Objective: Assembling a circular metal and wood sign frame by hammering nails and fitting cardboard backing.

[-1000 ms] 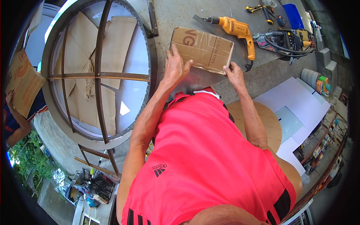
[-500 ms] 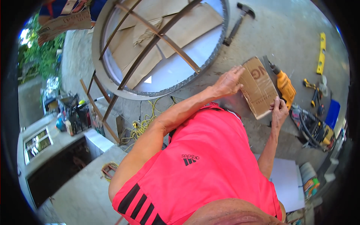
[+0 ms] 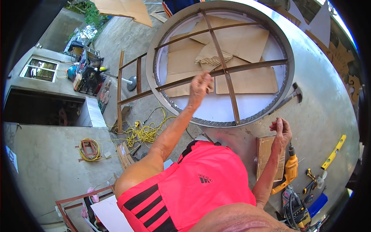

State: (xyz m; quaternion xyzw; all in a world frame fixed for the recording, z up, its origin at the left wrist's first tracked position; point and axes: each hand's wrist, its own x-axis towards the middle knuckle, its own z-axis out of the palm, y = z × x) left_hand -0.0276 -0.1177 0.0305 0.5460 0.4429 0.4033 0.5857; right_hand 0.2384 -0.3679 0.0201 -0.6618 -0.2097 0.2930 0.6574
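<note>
On the concrete slab [image 3: 332, 104] nearest the person, a flat cardboard piece [image 3: 266, 156] lay beside a yellow drill [image 3: 288, 172]. Right hand [image 3: 281, 130] hovered just above the cardboard's far end, fingers curled loosely, gripping nothing visible, cardboard not held. Left hand [image 3: 200, 84] was raised in a closed fist over the round metal frame [image 3: 222, 63]; whether it held anything, cannot tell. Inside the ring lay several cardboard sheets [image 3: 247, 77] under crossed bars. A hammer [image 3: 290, 96] rested against the rim.
</note>
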